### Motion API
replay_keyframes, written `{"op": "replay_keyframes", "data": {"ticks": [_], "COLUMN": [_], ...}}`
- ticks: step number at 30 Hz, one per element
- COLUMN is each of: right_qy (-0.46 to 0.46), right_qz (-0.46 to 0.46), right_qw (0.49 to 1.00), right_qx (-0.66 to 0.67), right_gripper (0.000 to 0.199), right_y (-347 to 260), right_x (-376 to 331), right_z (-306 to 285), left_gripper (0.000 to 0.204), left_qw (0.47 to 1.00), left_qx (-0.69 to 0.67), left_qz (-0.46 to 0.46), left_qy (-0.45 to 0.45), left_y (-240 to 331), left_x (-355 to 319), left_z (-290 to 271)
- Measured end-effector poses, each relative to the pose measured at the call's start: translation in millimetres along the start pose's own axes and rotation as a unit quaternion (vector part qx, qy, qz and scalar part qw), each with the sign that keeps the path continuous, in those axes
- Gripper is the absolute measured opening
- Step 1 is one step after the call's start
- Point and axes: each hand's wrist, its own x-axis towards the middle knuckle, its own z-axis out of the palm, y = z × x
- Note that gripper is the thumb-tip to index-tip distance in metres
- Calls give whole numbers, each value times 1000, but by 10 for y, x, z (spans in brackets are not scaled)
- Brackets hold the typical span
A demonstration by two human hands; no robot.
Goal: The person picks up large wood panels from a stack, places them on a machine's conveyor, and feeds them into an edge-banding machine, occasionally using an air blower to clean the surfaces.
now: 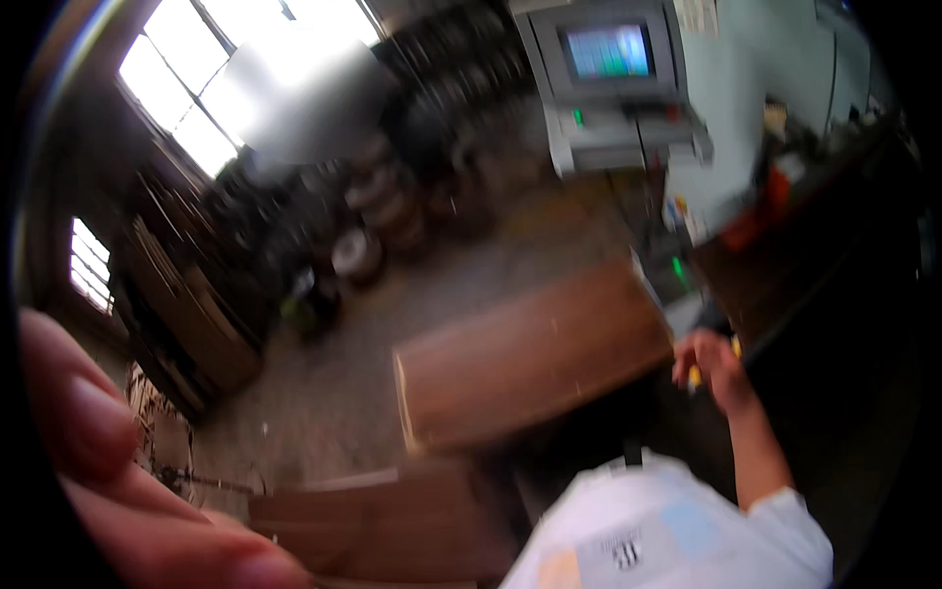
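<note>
My left hand looms large and blurred at the left edge, very near the camera. Its fingers are apart and slightly bent, and nothing shows between them; the rest of it is cut off. Out over the right side, my right hand hangs with loosely curved fingers, near the right end of a brown wooden board. Small yellow parts show beside its fingers; whether the hand touches them is unclear. No held object can be made out in it.
A grey control console with a lit screen stands at the far right. Beside it, a dark bench carries an orange-red object. Tall boards lean at the left. Round items lie under the windows. Another brown panel lies low in front.
</note>
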Motion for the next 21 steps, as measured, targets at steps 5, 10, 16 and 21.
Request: {"op": "replay_keyframes", "data": {"ticks": [5, 10, 16, 21], "right_qy": [-224, -285, -296, -352], "right_qz": [-88, -143, -234, -243], "right_qw": [963, 941, 916, 880], "right_qx": [123, 115, 137, 206], "right_gripper": [69, 70, 71, 72], "right_y": [-1551, -2372, -2674, -2710], "right_x": [-779, -209, -232, 58], "right_z": [874, 1663, 1896, 2135], "left_gripper": [41, 39, 37, 35], "left_qw": [993, 977, 971, 967], "left_qx": [21, 7, 13, 81], "left_qz": [-54, -122, -126, -156], "left_qy": [105, 176, 203, 184], "left_y": [113, -422, -125, 177], "left_x": [504, 345, 131, 103], "left_z": [-53, -329, -399, -664]}}
